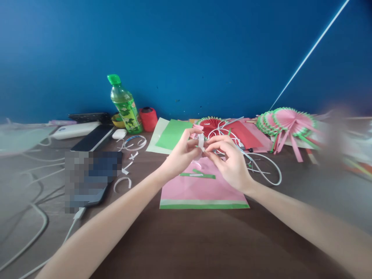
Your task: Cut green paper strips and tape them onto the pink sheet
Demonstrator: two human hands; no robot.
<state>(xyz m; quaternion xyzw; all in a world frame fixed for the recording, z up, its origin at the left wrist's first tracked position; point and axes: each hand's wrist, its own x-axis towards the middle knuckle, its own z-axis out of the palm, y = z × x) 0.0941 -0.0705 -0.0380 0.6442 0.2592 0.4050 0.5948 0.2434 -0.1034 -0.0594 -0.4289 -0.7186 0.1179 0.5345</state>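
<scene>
L hand (186, 149) is clamped on white roll (201, 142), held upright above pink sheet (186, 192) on worktop (180, 240); R hand (228, 159) has fingertips at roll's edge, can't tell if gripping. Green strip (208, 176) w/ white bit lies on sheet, below hands.

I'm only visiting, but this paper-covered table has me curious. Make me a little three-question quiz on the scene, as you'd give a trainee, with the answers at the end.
1. True or false: in the picture, the green bottle stands to the left of the red spool.

2. What lies on the dark table below the left hand and the right hand?
A) a towel
B) a pink sheet
C) a dinner plate

3. Fill in the colour: the left hand holds a small ____ item.

Key: 1. True. 2. B. 3. White.
</scene>
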